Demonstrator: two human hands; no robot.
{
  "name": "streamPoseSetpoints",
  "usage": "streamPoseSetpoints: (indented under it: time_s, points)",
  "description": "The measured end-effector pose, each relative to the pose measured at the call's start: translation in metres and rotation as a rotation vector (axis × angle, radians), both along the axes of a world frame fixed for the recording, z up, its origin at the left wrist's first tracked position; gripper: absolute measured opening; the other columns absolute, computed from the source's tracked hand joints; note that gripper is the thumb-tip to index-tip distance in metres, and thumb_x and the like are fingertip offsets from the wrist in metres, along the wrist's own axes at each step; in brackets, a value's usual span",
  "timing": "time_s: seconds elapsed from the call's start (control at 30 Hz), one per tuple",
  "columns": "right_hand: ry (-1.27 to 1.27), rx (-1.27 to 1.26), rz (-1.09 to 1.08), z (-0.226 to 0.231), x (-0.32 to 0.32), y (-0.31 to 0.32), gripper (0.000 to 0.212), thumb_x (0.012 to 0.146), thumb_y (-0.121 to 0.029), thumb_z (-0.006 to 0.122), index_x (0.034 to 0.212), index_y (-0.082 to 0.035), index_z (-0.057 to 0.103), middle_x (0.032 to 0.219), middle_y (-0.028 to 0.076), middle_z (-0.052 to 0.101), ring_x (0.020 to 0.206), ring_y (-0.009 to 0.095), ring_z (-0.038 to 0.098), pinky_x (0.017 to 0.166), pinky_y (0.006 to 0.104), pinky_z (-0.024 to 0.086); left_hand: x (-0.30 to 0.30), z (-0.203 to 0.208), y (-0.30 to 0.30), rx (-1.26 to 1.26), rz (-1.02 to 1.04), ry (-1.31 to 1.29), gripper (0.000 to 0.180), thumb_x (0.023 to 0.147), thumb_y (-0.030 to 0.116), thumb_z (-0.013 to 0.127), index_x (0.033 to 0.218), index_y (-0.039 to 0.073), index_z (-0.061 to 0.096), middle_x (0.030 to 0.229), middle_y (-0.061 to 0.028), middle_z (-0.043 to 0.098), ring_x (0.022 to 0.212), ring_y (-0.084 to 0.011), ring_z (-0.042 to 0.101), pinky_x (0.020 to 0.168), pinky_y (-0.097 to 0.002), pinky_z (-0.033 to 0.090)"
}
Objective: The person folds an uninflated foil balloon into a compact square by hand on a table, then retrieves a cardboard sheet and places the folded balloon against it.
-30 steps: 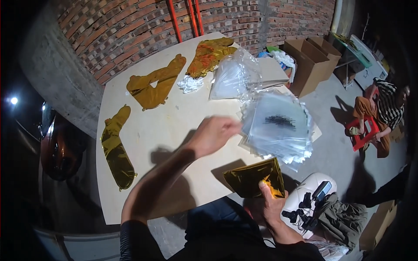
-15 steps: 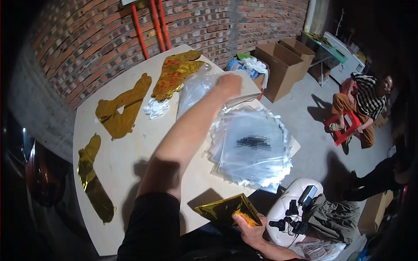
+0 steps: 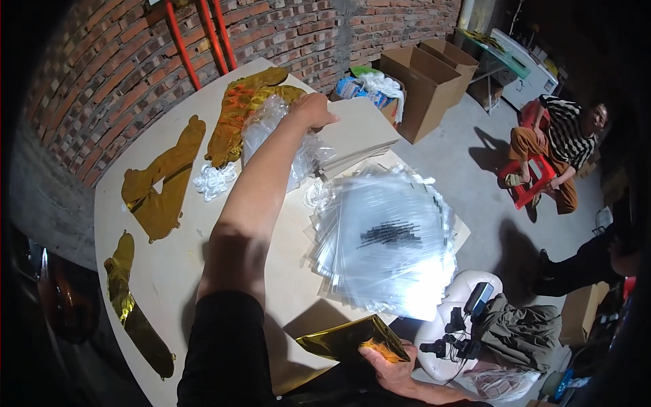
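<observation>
My left hand reaches across the table, its fingers closed on a crumpled clear plastic bag. Right beside it lies a stack of greyish-white card sheets. My right hand, low at the table's near edge, grips a folded gold foil balloon between thumb and fingers. Between the hands, a fanned pile of clear plastic sleeves with dark print covers the table's right side. Flat gold foil balloons lie on the left: one with a small hole, a long bent one, and a crumpled heap farther back.
A white bundle lies on the wooden table. Cardboard boxes stand beyond it. At right, a person sits on a red stool, and a cushioned white seat holds black devices and dark cloth.
My left hand has moved left, drawing the clear bag off the card stack, whose top now shows. My right hand still holds the folded foil, slightly lower in view. The view has shifted somewhat.
</observation>
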State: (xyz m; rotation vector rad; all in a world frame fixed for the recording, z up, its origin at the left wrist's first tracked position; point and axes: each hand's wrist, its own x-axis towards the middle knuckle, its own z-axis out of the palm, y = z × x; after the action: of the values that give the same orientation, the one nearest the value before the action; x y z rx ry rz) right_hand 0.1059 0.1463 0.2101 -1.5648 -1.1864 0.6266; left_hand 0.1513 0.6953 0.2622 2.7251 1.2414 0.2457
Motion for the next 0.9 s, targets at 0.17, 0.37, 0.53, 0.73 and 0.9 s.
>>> streamPoseSetpoints:
  time_s: [0.17, 0.37, 0.53, 0.73, 0.9]
  points:
    - [0.083, -0.021, 0.012, -0.003, -0.002, 0.008, 0.016, 0.087, -0.007, 0.084, 0.095, 0.002, 0.074, 0.082, 0.008, 0.075, 0.066, 0.017, 0.072, 0.062, 0.0275, 0.057, 0.001, 0.000, 0.005, -0.205, 0.002, -0.051, 0.056, 0.079, 0.040, 0.090, 0.123, 0.007, 0.076, 0.128, -0.0186, 0.073, 0.126, -0.0349, 0.066, 0.107, -0.0450, 0.052]
    - [0.276, -0.073, -0.057, 0.000, -0.006, 0.013, 0.018, 0.087, -0.011, 0.085, 0.093, 0.003, 0.075, 0.081, 0.005, 0.076, 0.066, 0.011, 0.071, 0.062, 0.0254, 0.056, -0.002, -0.008, 0.010, -0.155, 0.010, -0.189, 0.058, 0.075, 0.033, 0.093, 0.126, 0.010, 0.075, 0.130, -0.0180, 0.072, 0.126, -0.0329, 0.066, 0.107, -0.0431, 0.052]
    - [0.300, -0.071, -0.055, 0.000, -0.006, 0.012, 0.019, 0.087, -0.009, 0.085, 0.096, 0.003, 0.075, 0.083, 0.006, 0.077, 0.070, 0.013, 0.074, 0.065, 0.0250, 0.058, 0.007, -0.012, 0.016, -0.022, 0.004, -0.149, 0.052, 0.082, 0.035, 0.087, 0.126, 0.010, 0.075, 0.132, -0.0152, 0.072, 0.130, -0.0328, 0.064, 0.109, -0.0424, 0.050]
    - [0.109, -0.017, -0.012, -0.007, 0.000, 0.010, 0.020, 0.088, -0.007, 0.084, 0.101, 0.004, 0.075, 0.087, 0.011, 0.078, 0.071, 0.018, 0.075, 0.066, 0.0265, 0.059, 0.032, -0.005, -0.002, -0.094, 0.122, -0.167, 0.030, 0.086, 0.032, 0.082, 0.111, 0.016, 0.083, 0.122, -0.0148, 0.076, 0.117, -0.0355, 0.071, 0.102, -0.0458, 0.055]
    - [0.303, -0.066, 0.051, -0.001, 0.003, 0.011, 0.038, 0.091, 0.001, 0.080, 0.126, 0.012, 0.070, 0.108, 0.014, 0.079, 0.091, 0.014, 0.072, 0.080, 0.0264, 0.059, 0.028, -0.004, -0.013, -0.023, 0.187, -0.267, 0.016, 0.088, 0.029, 0.081, 0.101, 0.021, 0.085, 0.110, -0.0149, 0.079, 0.109, -0.0355, 0.074, 0.097, -0.0463, 0.057]
